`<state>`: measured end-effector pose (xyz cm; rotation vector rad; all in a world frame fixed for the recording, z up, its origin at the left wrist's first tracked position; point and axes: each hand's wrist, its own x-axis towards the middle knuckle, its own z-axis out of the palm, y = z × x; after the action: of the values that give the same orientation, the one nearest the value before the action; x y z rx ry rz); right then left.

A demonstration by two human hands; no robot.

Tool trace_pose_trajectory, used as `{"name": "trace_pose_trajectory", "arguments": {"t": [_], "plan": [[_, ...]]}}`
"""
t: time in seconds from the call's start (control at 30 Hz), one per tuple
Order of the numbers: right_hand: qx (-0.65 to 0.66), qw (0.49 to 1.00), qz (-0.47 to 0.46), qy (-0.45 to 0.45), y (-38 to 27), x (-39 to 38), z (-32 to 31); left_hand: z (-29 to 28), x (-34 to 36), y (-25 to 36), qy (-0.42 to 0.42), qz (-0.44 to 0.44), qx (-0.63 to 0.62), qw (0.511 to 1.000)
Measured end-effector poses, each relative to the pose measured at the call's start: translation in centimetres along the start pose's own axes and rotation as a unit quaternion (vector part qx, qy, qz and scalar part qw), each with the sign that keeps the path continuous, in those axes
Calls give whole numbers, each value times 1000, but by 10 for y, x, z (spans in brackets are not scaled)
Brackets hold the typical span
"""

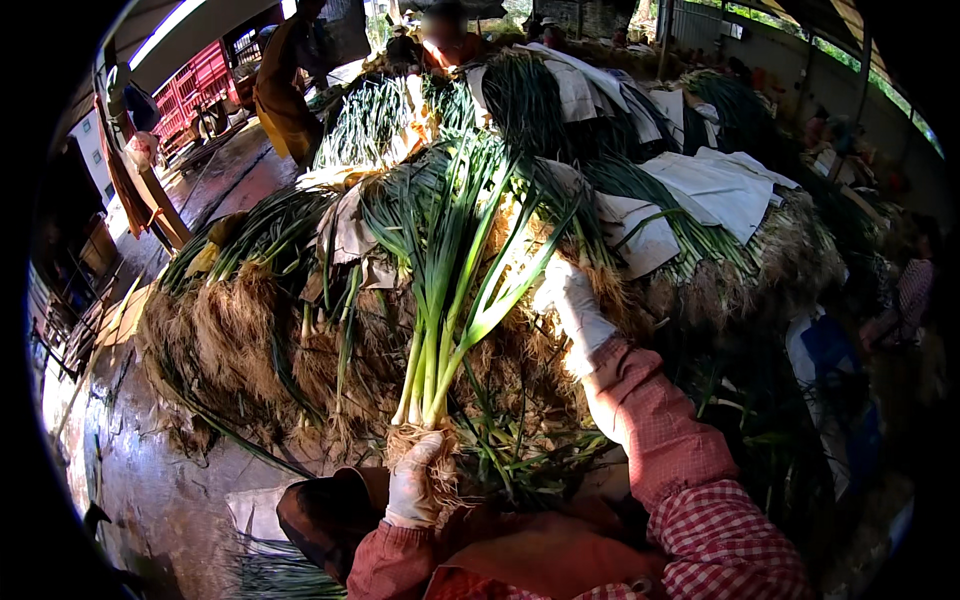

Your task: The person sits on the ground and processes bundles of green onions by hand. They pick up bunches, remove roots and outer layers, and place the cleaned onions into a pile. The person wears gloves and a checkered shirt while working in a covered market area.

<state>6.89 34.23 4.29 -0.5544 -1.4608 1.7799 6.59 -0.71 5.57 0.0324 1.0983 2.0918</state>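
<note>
My left hand, in a white glove, is closed round the root end of a bunch of leeks, held upright with green leaves fanned over the pile. My right hand, also gloved, reaches into the sunlit middle of the leek pile, right of the held bunch; its fingers curl among pale stems and roots, and what they grip is unclear. Brown roots hang along the pile's front, and white sheets lie over leaves at the right. Loose leeks lie below my hands.
A person in brown stands behind at the left; another is beyond the pile. A person in checked clothing is at the far right. A red vehicle, a wooden post and wet flooring show at the left.
</note>
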Motion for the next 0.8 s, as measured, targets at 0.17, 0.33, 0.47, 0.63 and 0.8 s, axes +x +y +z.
{"name": "trace_pose_trajectory", "arguments": {"t": [0.17,0.33,0.47,0.63,0.8], "plan": [[236,911,168,293,13,-22,-162,-17,8,-20,50,-6,60,997],[144,910,273,-278,26,-145,-47,2,15,-42,-7,81,120,989],[311,873,334,-174,5,-140,68,8,-6,-63,-44,52,150,986],[307,865,345,-198,19,-123,72,-19,-2,-27,-130,-27,228,965],[209,883,367,-204,27,-146,79,-3,22,-29,-98,60,368,923]]}}
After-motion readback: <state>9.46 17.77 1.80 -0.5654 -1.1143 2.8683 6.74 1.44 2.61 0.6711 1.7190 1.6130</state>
